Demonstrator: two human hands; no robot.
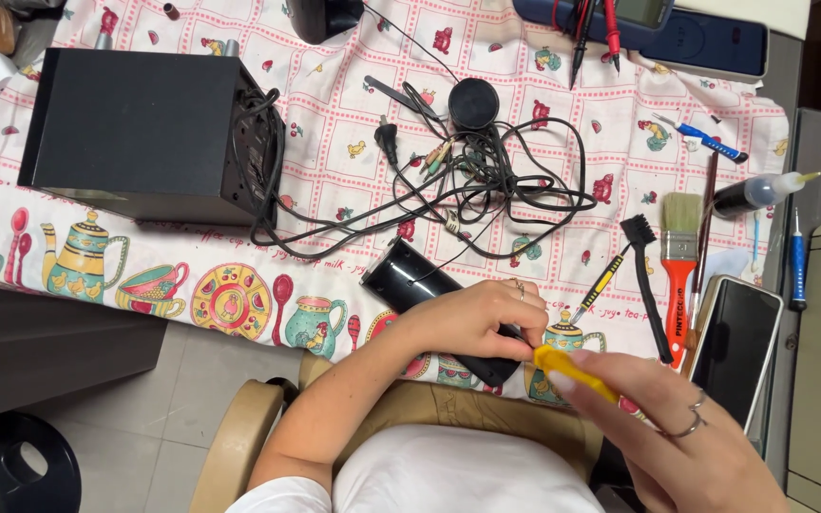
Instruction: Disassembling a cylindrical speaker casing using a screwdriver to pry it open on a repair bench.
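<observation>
The worktop (11,332) was covered by a printed cloth (334,161) with teapot motifs. Below the worktop lay a grey tiled floor (154,427). A tan chair (239,437) stood against the worktop's near edge.

A table (11,332) carries a white cloth (334,104) printed with teapots, cups and red squares. On the cloth stand a black speaker box (135,133) at the left, a tangle of black cables (486,180) in the middle, and a black cylinder (420,285) near the front edge. At the right lie a black brush (646,275), an orange-handled paintbrush (679,266) and a smartphone (738,347).
</observation>
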